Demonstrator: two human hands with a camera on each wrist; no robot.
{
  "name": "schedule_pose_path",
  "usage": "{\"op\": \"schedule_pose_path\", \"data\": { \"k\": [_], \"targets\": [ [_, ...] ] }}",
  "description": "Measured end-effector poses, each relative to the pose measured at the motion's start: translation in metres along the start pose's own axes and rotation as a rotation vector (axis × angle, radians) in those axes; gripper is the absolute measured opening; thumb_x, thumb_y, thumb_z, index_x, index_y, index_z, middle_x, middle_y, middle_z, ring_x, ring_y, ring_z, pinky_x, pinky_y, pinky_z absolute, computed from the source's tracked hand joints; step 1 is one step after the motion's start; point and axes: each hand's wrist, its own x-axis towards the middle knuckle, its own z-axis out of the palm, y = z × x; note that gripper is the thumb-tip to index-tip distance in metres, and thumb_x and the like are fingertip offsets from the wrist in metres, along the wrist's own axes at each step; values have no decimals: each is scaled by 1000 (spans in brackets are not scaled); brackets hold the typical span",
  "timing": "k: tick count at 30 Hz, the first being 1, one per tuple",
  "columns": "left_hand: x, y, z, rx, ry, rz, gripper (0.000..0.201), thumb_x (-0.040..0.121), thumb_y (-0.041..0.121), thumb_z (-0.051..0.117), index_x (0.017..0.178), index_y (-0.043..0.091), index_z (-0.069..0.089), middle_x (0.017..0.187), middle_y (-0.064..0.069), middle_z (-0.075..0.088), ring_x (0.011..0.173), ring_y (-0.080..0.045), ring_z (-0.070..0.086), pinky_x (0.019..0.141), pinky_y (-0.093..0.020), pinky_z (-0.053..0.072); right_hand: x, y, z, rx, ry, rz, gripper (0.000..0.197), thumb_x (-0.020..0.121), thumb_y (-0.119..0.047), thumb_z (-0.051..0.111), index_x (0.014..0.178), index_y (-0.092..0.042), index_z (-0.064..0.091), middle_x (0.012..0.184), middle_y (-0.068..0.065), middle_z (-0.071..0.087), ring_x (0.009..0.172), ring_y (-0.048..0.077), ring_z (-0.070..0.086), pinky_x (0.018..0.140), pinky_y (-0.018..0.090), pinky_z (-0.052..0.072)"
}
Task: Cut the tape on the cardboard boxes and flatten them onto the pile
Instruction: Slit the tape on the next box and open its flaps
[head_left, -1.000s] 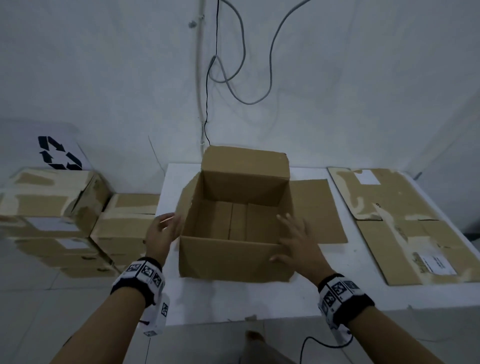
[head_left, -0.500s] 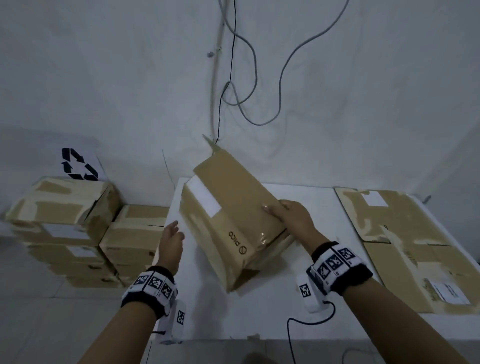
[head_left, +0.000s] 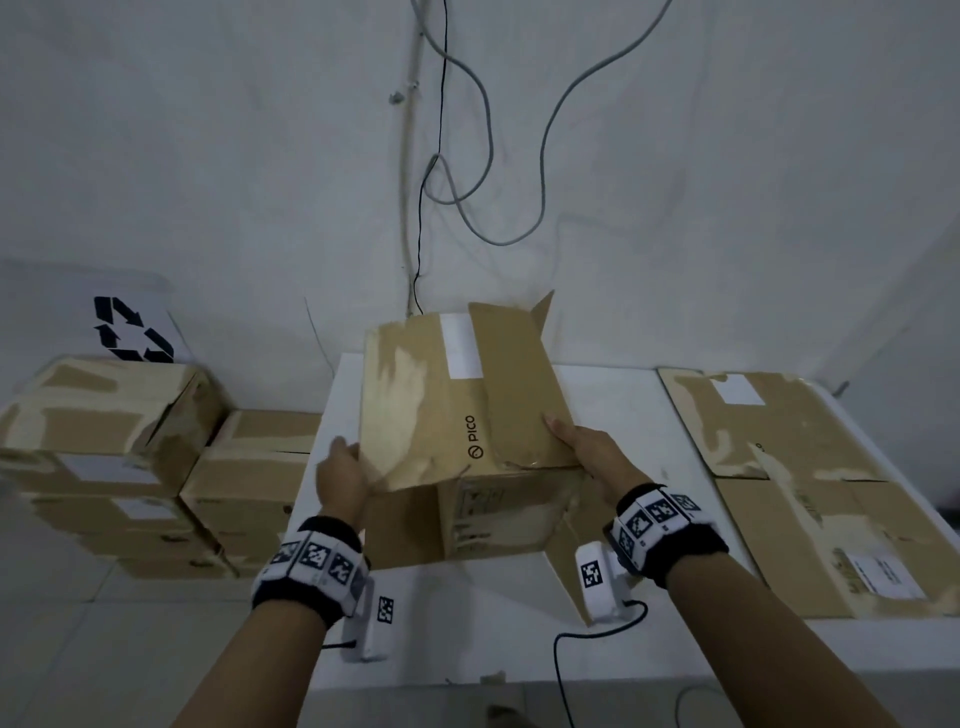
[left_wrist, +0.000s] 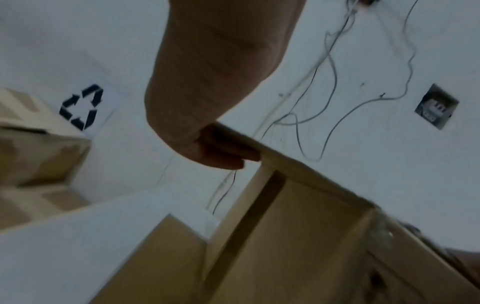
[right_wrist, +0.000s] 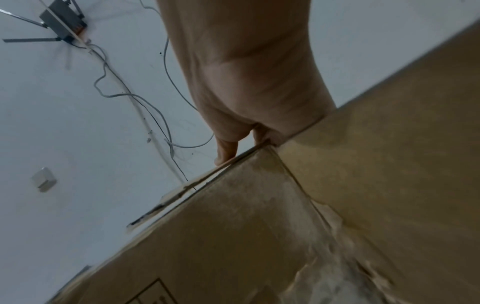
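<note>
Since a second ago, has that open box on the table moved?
Yes. The box has been flipped over; its taped bottom now faces up, and both hands hold it above the white table.

Colours on the bench: brown card, white everything else.
Box (head_left: 457, 415) in my hands (head_left: 343, 475) (head_left: 592, 452) is tan brown with paler torn patches, a white label at 12 o'clock, black PICO print. Table (head_left: 613, 395) white, wall (head_left: 208, 156) off-white. Flattened pile (head_left: 779, 457) at 3 o'clock: same brown, white labels. Stacked boxes (head_left: 104, 415) at 9 o'clock: brown, pale tape strips. Black recycling symbol (head_left: 130, 330) at 10 o'clock. My wristbands (head_left: 311, 564): black, with black-and-white square markers.
</note>
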Motion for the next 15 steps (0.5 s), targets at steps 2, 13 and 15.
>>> {"op": "schedule_pose_path", "data": {
  "k": [2, 13, 15],
  "targets": [
    [-9, 23, -6, -178, -46, 45, 33, 103, 24, 30, 99, 6, 57, 94, -11, 63, 83, -25, 58, 73, -34, 51, 2, 3, 4, 5, 20, -32, 70, 83, -57, 68, 129, -4, 60, 124, 11, 64, 111, 28, 62, 103, 42, 48],
    [-45, 24, 104, 683, -257, 557, 93, 63, 55, 82, 137, 20, 40, 141, -7, 33, 131, -26, 32, 108, -38, 33, 4, 8, 4, -272, 74, -83, 64, 93, -59, 49, 122, -4, 64, 117, 14, 66, 97, 26, 60, 79, 30, 44],
    [-37, 16, 112, 630, -250, 476, 116, 57, 50, 87, 145, 12, 22, 146, -12, 26, 134, -30, 29, 111, -43, 31, 0, 10, 4, -217, 89, -101, 64, 92, -61, 50, 123, -6, 63, 116, 10, 66, 100, 25, 61, 84, 33, 48]
  ]
}}
